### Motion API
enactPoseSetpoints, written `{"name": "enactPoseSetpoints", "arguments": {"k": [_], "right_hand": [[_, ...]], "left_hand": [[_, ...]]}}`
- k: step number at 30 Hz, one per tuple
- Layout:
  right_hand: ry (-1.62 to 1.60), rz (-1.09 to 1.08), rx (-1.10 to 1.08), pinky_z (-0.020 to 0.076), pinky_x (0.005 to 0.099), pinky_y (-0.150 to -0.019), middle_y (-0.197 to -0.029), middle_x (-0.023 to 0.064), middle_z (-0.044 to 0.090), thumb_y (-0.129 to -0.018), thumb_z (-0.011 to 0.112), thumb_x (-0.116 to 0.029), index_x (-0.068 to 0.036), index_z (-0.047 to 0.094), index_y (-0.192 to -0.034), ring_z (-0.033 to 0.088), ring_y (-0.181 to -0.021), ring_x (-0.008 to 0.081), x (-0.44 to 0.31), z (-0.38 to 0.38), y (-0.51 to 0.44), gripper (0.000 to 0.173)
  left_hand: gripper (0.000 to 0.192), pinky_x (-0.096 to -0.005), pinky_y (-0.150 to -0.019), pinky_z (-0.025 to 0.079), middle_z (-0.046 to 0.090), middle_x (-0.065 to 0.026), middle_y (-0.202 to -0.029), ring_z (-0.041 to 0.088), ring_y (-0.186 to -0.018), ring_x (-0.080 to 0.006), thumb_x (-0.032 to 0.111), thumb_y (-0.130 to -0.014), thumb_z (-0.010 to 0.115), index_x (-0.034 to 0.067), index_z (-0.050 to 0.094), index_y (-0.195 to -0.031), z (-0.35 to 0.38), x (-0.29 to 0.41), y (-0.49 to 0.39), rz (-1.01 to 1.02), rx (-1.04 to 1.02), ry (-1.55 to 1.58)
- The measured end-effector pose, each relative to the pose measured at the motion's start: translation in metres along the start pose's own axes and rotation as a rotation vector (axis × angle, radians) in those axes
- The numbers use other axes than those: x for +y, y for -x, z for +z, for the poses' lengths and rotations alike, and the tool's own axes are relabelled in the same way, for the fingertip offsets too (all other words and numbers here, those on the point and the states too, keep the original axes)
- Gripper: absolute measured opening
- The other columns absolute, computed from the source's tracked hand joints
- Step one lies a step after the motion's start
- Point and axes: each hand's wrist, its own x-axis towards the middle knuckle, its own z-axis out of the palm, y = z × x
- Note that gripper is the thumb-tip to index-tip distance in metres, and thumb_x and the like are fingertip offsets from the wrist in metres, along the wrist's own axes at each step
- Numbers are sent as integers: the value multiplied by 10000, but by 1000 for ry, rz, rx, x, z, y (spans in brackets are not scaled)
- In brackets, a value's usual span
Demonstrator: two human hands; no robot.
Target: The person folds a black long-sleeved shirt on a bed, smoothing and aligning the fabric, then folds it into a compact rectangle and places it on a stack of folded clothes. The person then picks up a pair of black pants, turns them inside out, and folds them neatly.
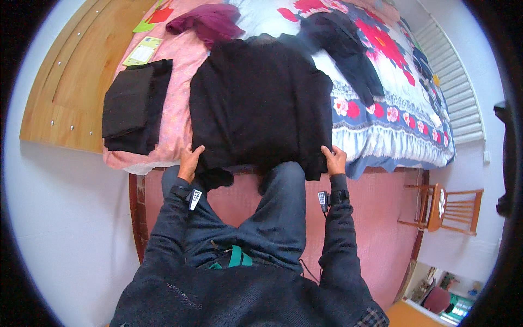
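A black long-bodied top (261,102) is spread over the near side of the bed, its lower edge hanging towards my knees. My left hand (190,162) pinches its lower left corner between thumb and fingers. At the lower right corner, my right hand (335,160) grips the cloth the same way. The far edge of the top is blurred. Left of it lies a stack of folded black clothes (132,104).
Crumpled purple cloth (208,22) and a dark garment (343,45) lie farther back on the bed (392,81). Near the wooden headboard (81,81) is a yellow-green packet (143,51). A wooden chair (439,208) stands at right on the pink floor (367,229).
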Motion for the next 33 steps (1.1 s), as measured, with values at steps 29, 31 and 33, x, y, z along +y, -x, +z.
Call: {"name": "enactPoseSetpoints", "arguments": {"k": [29, 31, 33], "right_hand": [[-399, 181, -418, 552, 285, -538, -792, 73, 694, -916, 765, -322, 61, 701, -981, 651, -633, 134, -72, 7, -24, 394], [-410, 204, -471, 579, 297, -536, -804, 83, 698, -935, 749, -410, 69, 704, -1015, 668, -650, 148, -61, 0, -52, 487], [-370, 216, -226, 609, 328, -566, -983, 120, 726, -937, 722, -515, 71, 689, -1151, 711, -799, 182, -49, 4, -90, 625]], "left_hand": [[650, -417, -948, 551, 697, -290, -1182, 713, -1094, -382, 187, -823, 751, -14, 543, -1404, 308, 46, 68, 258, -413, -577], [480, -420, -864, 568, 725, -272, -1082, 736, -1003, -374, 80, -833, 672, -12, 620, -1301, 308, 45, 63, 281, -423, -510], [443, -417, -865, 565, 726, -269, -1085, 734, -1005, -375, 61, -844, 652, -31, 634, -1278, 307, 44, 61, 282, -431, -507]]}}
